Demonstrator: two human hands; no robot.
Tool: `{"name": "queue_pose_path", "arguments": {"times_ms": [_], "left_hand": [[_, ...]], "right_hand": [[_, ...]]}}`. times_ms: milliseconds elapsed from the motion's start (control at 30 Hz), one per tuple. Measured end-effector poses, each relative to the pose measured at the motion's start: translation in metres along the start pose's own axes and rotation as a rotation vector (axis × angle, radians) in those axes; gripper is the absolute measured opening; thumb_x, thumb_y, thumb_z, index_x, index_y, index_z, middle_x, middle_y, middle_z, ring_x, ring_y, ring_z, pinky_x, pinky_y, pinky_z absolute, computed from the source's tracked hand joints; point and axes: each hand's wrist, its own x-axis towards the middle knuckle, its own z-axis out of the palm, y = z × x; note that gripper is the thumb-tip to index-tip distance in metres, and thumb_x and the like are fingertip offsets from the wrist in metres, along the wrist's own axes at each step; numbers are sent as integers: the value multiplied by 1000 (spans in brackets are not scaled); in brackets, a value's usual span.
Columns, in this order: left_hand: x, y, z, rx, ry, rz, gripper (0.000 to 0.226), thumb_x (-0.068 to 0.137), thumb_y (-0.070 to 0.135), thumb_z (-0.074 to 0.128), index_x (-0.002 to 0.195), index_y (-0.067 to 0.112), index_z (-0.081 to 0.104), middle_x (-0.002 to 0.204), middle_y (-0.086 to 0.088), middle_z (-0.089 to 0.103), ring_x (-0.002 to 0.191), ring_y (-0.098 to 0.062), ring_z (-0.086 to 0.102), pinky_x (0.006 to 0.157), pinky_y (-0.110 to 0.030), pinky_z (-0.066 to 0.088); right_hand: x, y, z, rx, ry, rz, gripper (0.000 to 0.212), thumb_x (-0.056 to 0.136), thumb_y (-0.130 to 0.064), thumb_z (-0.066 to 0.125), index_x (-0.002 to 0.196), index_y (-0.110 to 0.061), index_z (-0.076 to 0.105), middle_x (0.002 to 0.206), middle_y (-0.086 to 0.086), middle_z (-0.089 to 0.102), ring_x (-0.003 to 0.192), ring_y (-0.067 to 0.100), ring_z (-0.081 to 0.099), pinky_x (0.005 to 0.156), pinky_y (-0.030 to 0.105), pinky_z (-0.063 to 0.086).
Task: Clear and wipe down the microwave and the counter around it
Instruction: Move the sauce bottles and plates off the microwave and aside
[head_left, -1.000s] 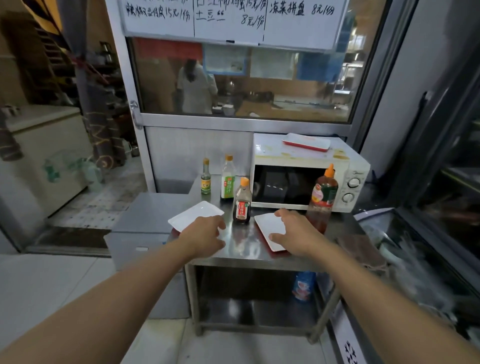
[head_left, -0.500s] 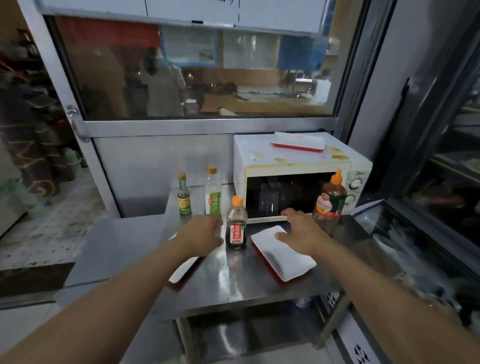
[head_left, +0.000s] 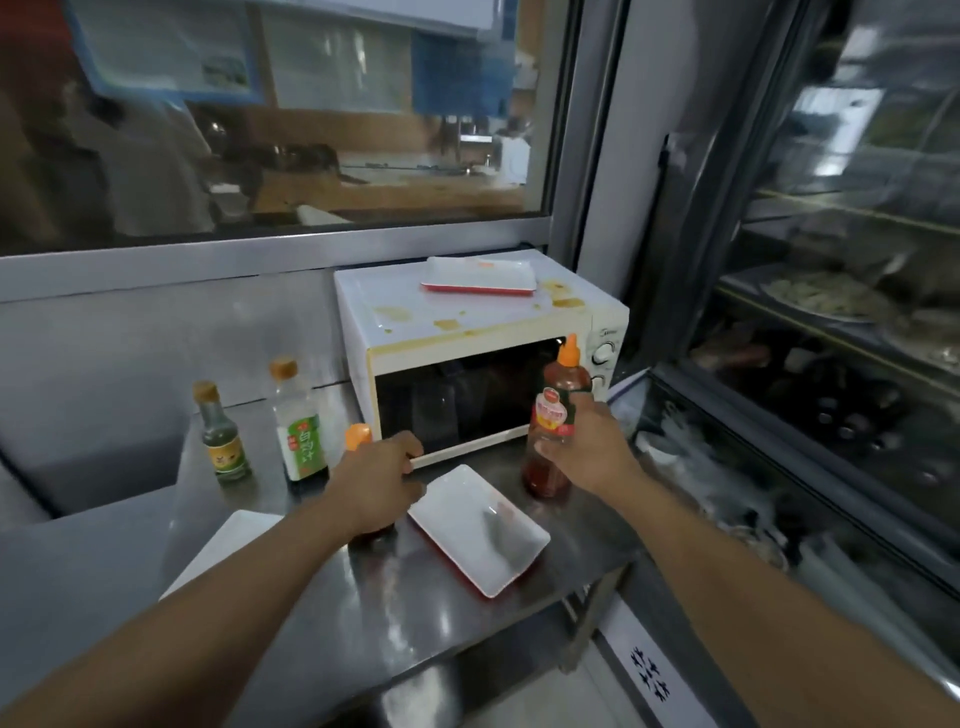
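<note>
Centrally, the microwave (head_left: 483, 358) sits at the back right of the steel counter (head_left: 395, 597), against the metal wall panel under the window. Its door is closed, and its white top carries yellow-brown stains and a white tray with a red underside (head_left: 480, 275). Just in front of its right half stands a tall sauce bottle (head_left: 556, 421) with an orange nozzle and dark red contents; the right hand (head_left: 587, 447) wraps around the bottle's lower middle, thumb on the near side of the label and fingers curled behind. The bottle is upright with its base on or just above the counter; which one is unclear.

At the microwave's left front corner, the left hand (head_left: 379, 483) closes over a small dark bottle (head_left: 358, 436), of which only the orange cap and a bit of the base show. The fingers curl round the bottle, knuckles toward the microwave door.

Between the two hands a white plate (head_left: 478, 530) lies flat on the counter, set at an angle, with red showing along its lower edge. A second plate (head_left: 228, 545) lies at the counter's left edge, partly hidden by the left forearm. Further left and back stand a vinegar bottle (head_left: 301, 421) with a green label and a small green bottle (head_left: 221, 434) with a yellow label, close together and upright.

To the right, a glass display case (head_left: 831, 364) holds blurred dishes.
</note>
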Motion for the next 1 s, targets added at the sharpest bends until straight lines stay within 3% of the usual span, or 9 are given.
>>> {"name": "queue_pose_path", "arguments": {"times_ms": [100, 367, 533, 633, 800, 1000], "left_hand": [[22, 10, 9, 0, -1, -10, 46, 84, 30, 65, 126, 20, 48, 112, 1, 61, 99, -21, 60, 88, -37, 50], [66, 27, 43, -35, 28, -72, 42, 86, 22, 62, 126, 17, 49, 116, -2, 62, 106, -21, 58, 81, -26, 44], [81, 30, 60, -37, 27, -160, 40, 85, 25, 63, 123, 22, 50, 114, 1, 63, 104, -20, 59, 88, -32, 48], [84, 28, 68, 4, 26, -206, 40, 84, 27, 63, 122, 23, 51, 115, 0, 63, 107, -22, 57, 88, -31, 46], [80, 27, 75, 56, 28, -266, 37, 82, 27, 64, 117, 21, 52, 108, -3, 65, 98, -24, 59, 80, -30, 47], [65, 24, 72, 28, 37, -307, 35, 82, 21, 66, 114, 17, 54, 107, -5, 65, 96, -24, 61, 84, -35, 51]], "right_hand": [[25, 16, 0, 31, 42, 35, 74, 72, -29, 77, 134, -15, 38, 119, 12, 53, 111, 28, 53, 91, 34, 48], [78, 59, 27, 201, 53, 143, 89, 66, -28, 83, 137, -11, 31, 127, 15, 41, 121, 32, 42, 101, 39, 40], [100, 78, 45, 334, 78, 148, 94, 66, -26, 84, 141, -10, 30, 134, 14, 42, 125, 31, 43, 103, 40, 40], [108, 84, 51, 420, 110, 119, 90, 62, -32, 86, 135, -13, 37, 130, 9, 49, 119, 27, 49, 99, 39, 43], [118, 91, 59, 478, 107, 88, 84, 55, -33, 89, 124, -17, 42, 119, 5, 59, 108, 25, 57, 85, 24, 40], [122, 89, 62, 472, 122, 70, 79, 57, -33, 88, 119, -14, 44, 116, 6, 59, 104, 24, 58, 80, 24, 41]]}}
